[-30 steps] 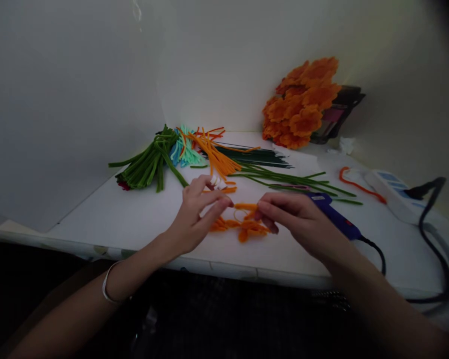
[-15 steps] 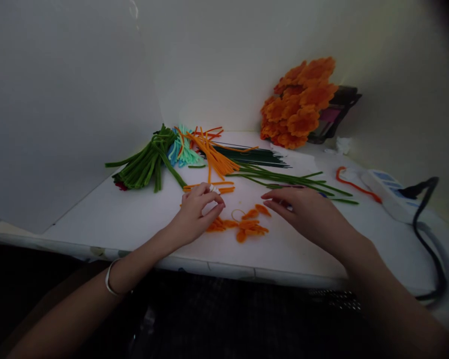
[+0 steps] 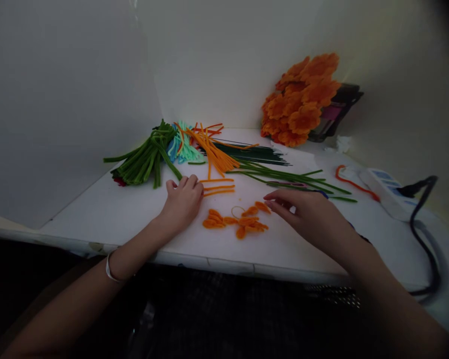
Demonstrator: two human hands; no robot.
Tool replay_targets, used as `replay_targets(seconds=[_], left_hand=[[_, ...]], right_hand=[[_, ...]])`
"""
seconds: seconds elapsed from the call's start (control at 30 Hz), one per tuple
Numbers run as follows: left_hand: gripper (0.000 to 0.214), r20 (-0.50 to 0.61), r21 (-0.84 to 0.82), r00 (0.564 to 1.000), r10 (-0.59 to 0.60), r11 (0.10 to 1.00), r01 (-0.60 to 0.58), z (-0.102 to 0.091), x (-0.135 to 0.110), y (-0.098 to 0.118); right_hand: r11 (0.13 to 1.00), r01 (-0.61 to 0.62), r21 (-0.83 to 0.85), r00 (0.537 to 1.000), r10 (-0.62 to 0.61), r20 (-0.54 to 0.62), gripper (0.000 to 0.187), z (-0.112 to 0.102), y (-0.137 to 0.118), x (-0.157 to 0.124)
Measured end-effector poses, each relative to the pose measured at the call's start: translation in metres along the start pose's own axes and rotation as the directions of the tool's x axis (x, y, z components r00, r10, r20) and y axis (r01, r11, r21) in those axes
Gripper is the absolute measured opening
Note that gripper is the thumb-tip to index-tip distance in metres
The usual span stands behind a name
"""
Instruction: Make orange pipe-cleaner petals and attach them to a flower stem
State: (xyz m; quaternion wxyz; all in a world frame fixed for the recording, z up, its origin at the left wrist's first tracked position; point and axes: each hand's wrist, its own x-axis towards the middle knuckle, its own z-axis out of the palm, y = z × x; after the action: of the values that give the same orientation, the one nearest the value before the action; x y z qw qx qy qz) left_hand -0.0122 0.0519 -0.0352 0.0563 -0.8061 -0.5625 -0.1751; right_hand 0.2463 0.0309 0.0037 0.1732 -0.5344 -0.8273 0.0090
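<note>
My left hand [image 3: 183, 203] rests palm down with bent fingers at the left ends of several orange pipe cleaners [image 3: 222, 189]. Its fingertips are hidden, so what they grip, if anything, does not show. My right hand [image 3: 310, 212] hovers over the table, thumb and index finger close together with a small gap and nothing seen between them. Just below those fingertips lies an orange loop petal [image 3: 262, 206]. A cluster of orange petals [image 3: 249, 225] with a thin wire ring sits between the hands, beside another petal bunch [image 3: 213, 219].
Green pipe cleaners [image 3: 142, 157], a pale blue-green bundle [image 3: 183, 144] and orange pipe cleaners [image 3: 217, 154] lie behind. Dark green stems [image 3: 247, 153] lie farther back. An orange flower bouquet [image 3: 297, 102] leans at the back right. A power strip [image 3: 387, 192] with a black cable is at right.
My left hand has moved left and turned palm down, away from the petals to the orange pipe cleaners. My right hand has barely moved; its thumb and index finger are slightly closer.
</note>
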Motion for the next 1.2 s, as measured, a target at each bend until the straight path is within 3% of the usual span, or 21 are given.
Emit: replay_targets(seconds=[0.07,0.1,0.17,0.2,0.27,0.3,0.4,0.5,0.57,0.63,0.77,0.9,1.0,1.13,1.2], left_hand=[[0.014,-0.016,-0.236,0.999,-0.029,0.971,0.024,-0.008,0.001,0.004],[0.012,-0.013,-0.431,0.998,-0.058,0.901,0.047,-0.013,0.000,0.008],[0.014,0.060,-0.772,0.993,-0.101,0.626,0.111,-0.022,-0.003,0.018],[0.014,0.135,-0.880,0.984,-0.116,0.442,0.173,-0.026,-0.006,0.024],[0.014,0.282,-0.957,0.951,-0.126,0.038,0.288,-0.032,-0.013,0.037],[0.013,0.347,-0.935,0.931,-0.113,-0.113,0.335,-0.033,-0.017,0.043],[0.014,0.559,-0.780,0.829,-0.027,-0.354,0.515,-0.032,-0.030,0.058],[0.017,0.658,-0.668,0.752,0.034,-0.434,0.604,-0.031,-0.038,0.064],[0.017,0.679,-0.635,0.730,0.074,-0.440,0.635,-0.031,-0.041,0.066],[0.018,0.657,-0.648,0.747,0.105,-0.429,0.630,-0.033,-0.041,0.067],[0.021,0.554,-0.727,0.831,0.053,-0.456,0.514,-0.038,-0.037,0.066],[0.024,0.546,-0.659,0.833,0.088,-0.570,0.492,-0.040,-0.035,0.065],[0.031,0.517,-0.615,0.843,0.146,-0.622,0.485,-0.037,-0.035,0.065],[0.033,0.482,-0.647,0.869,0.115,-0.622,0.441,-0.030,-0.033,0.064],[0.034,0.459,-0.716,0.885,0.081,-0.556,0.423,-0.026,-0.032,0.063]], right_hand=[[0.999,0.020,0.031,0.995,-0.017,-0.098,0.022,0.000,-0.001,-0.002],[0.997,0.049,0.058,0.988,-0.039,-0.153,0.024,0.001,-0.002,-0.003],[0.979,0.169,0.116,0.963,-0.139,-0.231,0.033,0.002,-0.005,-0.006],[0.956,0.261,0.132,0.943,-0.223,-0.248,0.037,0.004,-0.008,-0.007],[0.880,0.457,0.131,0.874,-0.417,-0.251,0.037,0.007,-0.015,-0.010],[0.833,0.540,0.118,0.829,-0.503,-0.244,0.034,0.009,-0.020,-0.011],[0.742,0.662,0.109,0.744,-0.631,-0.223,0.024,0.018,-0.033,-0.014],[0.702,0.704,0.109,0.700,-0.658,-0.279,0.017,0.026,-0.041,-0.017],[0.689,0.706,0.161,0.695,-0.632,-0.343,0.014,0.030,-0.042,-0.019],[0.663,0.682,0.308,0.726,-0.568,-0.387,0.012,0.030,-0.041,-0.021],[0.544,0.581,0.606,0.813,-0.428,-0.395,0.018,0.025,-0.036,-0.019],[0.500,0.477,0.723,0.879,-0.256,-0.403,0.022,0.021,-0.034,-0.016],[0.386,0.383,0.839,0.924,-0.156,-0.350,0.020,0.024,-0.033,-0.015],[0.218,0.265,0.939,0.964,-0.066,-0.257,0.016,0.030,-0.032,-0.015],[0.190,0.219,0.957,0.975,-0.018,-0.220,0.013,0.033,-0.032,-0.015]])
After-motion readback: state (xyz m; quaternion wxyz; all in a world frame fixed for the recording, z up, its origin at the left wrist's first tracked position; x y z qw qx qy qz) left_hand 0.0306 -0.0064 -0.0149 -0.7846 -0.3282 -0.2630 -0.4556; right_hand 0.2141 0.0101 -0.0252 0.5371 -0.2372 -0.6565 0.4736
